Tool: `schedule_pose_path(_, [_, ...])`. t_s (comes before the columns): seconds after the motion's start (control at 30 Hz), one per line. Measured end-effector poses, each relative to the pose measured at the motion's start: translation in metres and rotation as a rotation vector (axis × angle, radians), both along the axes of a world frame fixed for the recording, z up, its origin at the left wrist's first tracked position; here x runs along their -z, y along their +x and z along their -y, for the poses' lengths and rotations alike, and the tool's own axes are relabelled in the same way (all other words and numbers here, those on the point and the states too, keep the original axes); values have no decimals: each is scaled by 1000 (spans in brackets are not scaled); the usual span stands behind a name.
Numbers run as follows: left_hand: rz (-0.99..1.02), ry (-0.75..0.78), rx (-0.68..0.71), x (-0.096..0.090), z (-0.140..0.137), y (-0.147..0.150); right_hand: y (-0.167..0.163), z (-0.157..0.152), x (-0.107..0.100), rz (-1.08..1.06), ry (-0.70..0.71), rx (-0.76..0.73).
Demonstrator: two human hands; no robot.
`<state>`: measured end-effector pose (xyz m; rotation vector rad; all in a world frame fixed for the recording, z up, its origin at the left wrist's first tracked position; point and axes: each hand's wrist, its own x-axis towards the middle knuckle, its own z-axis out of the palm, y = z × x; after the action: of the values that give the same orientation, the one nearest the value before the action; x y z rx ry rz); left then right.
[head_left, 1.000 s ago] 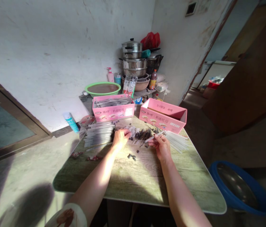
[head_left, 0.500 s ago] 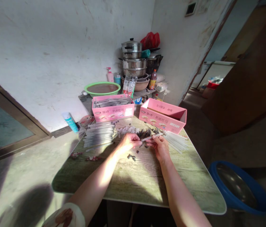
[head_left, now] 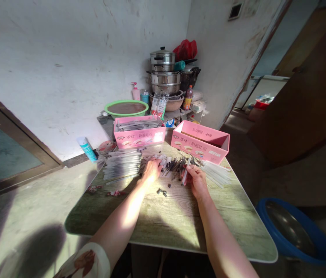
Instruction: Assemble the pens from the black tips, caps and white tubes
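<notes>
My right hand (head_left: pixel 196 178) is closed on a translucent pen barrel (head_left: pixel 185 174), which stands steeply tilted between thumb and fingers. My left hand (head_left: pixel 151 170) reaches into a pile of small white plastic pieces (head_left: pixel 165 158). Its fingers are bent together, and what they grip, if anything, is too small to name. Between the hands lies a heap of thin dark pen parts (head_left: pixel 176 166). Several short black plugs (head_left: pixel 161 192) are scattered nearer me. Left of my left hand is a row of pens (head_left: pixel 124 164); to the right, a fan of clear barrels (head_left: pixel 217 174).
A pink box (head_left: pixel 139 138) filled with pens and another pink box (head_left: pixel 200 144) stand along the back of the table (head_left: pixel 168 227). Behind them are a green-rimmed basin (head_left: pixel 126 114) and stacked steel pots (head_left: pixel 165 79). A blue basin (head_left: pixel 319 247) stands at the right.
My left hand has left the barrel and moved left and away from me to the white pieces. My right hand has kept the barrel and swung it from nearly level to steep.
</notes>
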<state>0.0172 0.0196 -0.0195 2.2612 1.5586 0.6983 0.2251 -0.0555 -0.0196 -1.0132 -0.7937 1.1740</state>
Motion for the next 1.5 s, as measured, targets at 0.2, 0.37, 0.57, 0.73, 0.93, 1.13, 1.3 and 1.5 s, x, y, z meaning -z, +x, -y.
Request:
schedule_pose_path(0.2, [374, -122, -41, 3, -2, -2, -4, 1, -1, 45, -27, -63])
schedule_pose_path(0.37, [655, -225, -62, 2, -4, -4, -7, 5, -4, 173, -38, -146])
schedule_pose_path(0.57, [1144, -501, 80, -4, 4, -3, -10, 9, -5, 299, -8, -270])
schedule_pose_path(0.73, [1155, -564, 104, -10, 9, 1, -10, 8, -3, 332, -9, -282])
schedule_pose_path(0.93, [1134, -619, 123, -7, 10, 6, -9, 8, -3, 338, 0, -289])
schedule_pose_path(1.13, [1168, -642, 174, -5, 14, 9, -9, 8, -1, 318, 22, -284])
schedule_pose_path(1.3, [1136, -617, 262, -10, 22, 15, -11, 5, 1, 298, 21, -270])
schedule_pose_path(1.5, [1086, -584, 288, -10, 22, 18, -14, 6, 0, 318, -26, -271])
